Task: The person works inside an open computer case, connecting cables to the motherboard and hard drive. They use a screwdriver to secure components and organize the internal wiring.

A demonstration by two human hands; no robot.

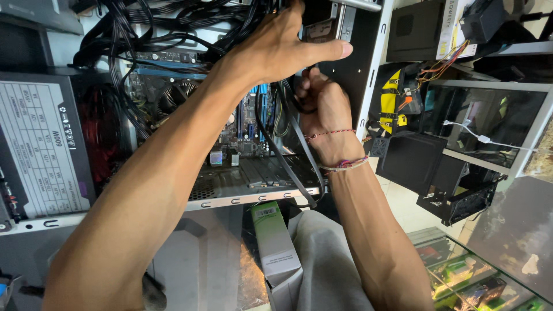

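An open computer case (pixel 253 193) lies in front of me, its motherboard (pixel 247 129) and a tangle of black cables (pixel 173 23) exposed. My left hand (pixel 282 49) reaches across into the upper part of the case, fingers curled among the cables near a drive bay (pixel 322 29), thumb stretched out to the right. My right hand (pixel 325 106) sits just below it, closed around a black cable (pixel 288 144) that runs down over the motherboard. Thread bracelets circle my right wrist.
A grey power supply (pixel 43 150) with a label fills the case's left end. A green and white box (pixel 273 242) and grey cloth lie below the case. Black computer parts and shelves (pixel 461 132) stand at right; a glass counter (pixel 472 276) at lower right.
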